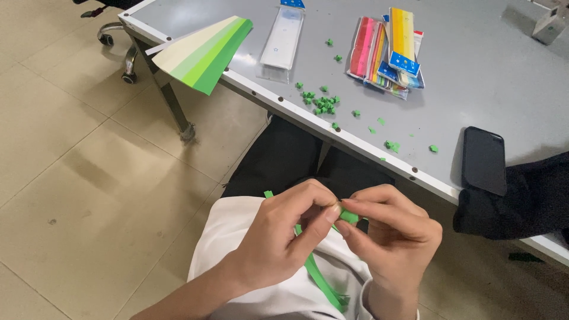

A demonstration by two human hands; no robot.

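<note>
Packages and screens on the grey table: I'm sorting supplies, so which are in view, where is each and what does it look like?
Clear packet: table's far edge, long, see-through, blue top.
Paper strip packs: mid-table, overlapping, long, with pink, orange, yellow and green strips and blue labels.
Phone: near edge at right, flat black rectangle, screen dark.
Small box: far right corner, pale, partly cut off.

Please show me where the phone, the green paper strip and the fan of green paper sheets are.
Phone (483, 160), head view: middle of its dark screen.
Green strip (318, 276), head view: the part hanging below the left hand.
Paper fan (204, 53), head view: middle of the sheets, at the table edge.
</note>
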